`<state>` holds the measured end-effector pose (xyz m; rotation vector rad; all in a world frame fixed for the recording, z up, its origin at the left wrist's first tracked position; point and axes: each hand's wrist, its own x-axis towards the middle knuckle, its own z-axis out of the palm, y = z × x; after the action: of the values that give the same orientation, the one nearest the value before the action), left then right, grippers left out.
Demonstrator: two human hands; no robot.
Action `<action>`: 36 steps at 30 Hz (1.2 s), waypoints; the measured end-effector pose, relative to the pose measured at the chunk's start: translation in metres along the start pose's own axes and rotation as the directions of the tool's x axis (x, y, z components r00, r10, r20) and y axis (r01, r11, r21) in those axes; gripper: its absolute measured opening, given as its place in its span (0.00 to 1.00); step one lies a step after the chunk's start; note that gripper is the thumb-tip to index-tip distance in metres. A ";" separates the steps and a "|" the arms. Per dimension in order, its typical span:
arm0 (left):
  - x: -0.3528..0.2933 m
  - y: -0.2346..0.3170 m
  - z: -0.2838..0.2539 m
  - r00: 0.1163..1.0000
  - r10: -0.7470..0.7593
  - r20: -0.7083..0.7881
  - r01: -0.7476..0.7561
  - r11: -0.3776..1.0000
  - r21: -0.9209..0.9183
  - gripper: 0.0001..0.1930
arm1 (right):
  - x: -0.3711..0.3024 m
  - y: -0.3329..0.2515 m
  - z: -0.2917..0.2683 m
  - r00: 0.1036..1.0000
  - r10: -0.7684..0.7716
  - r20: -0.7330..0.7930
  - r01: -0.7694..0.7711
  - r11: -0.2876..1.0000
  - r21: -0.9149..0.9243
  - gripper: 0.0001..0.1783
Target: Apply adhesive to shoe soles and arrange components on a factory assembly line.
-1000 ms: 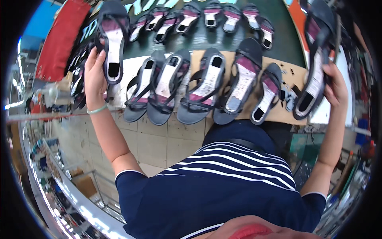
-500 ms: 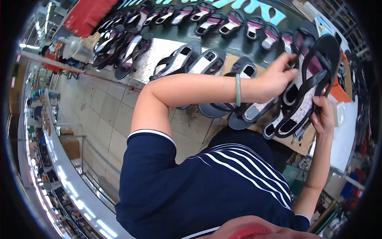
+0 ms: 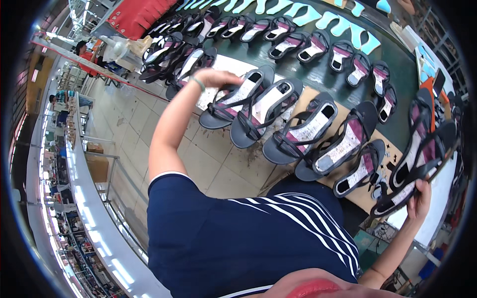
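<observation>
My right hand (image 3: 420, 199) is closed around the edge of a black strappy sandal (image 3: 403, 196) with purple and white parts, held tilted at the right. Close behind it is a second black sandal (image 3: 420, 131); whether my hand holds that one too, I cannot tell. My left hand (image 3: 216, 78) reaches out at the left end of the near row, its fingers stretched toward a black sandal (image 3: 241, 97) with a white sole face. Its fingertips are at that sandal's edge, and contact is unclear. More sandals (image 3: 308, 131) of the same kind lie beside it.
A dark green table (image 3: 318, 74) carries a curved row of sandals and pale blue sole-shaped pieces (image 3: 333, 22) at the back. Brown cardboard (image 3: 385, 144) lies under the near sandals. A red padded piece (image 3: 134, 20) is at the far left, with tiled floor (image 3: 198, 169) below.
My left hand has left the sandals at the right and swung far left to the near row. My right hand has moved right and down with its sandal. The view has shifted.
</observation>
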<state>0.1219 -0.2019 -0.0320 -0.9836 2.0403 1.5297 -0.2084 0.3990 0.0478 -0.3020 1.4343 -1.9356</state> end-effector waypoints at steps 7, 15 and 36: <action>-0.014 -0.026 0.021 0.984 0.155 -0.088 -0.178 0.850 -0.495 0.27 | -0.011 -0.011 -0.008 0.998 -0.064 -0.022 0.065 0.997 0.041 0.13; -0.041 -0.025 -0.036 0.898 -0.207 -0.389 0.064 0.935 -0.349 0.36 | -0.014 -0.008 -0.023 0.990 -0.075 -0.118 0.077 0.997 0.012 0.16; -0.011 0.061 0.058 0.971 0.211 -0.110 -0.183 0.958 0.221 0.36 | -0.026 -0.013 -0.050 0.984 -0.086 -0.154 0.093 0.995 0.036 0.13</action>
<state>0.0790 -0.1353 -0.0031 -0.8408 2.3999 1.3362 -0.2224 0.4555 0.0469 -0.2048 1.4965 -2.0984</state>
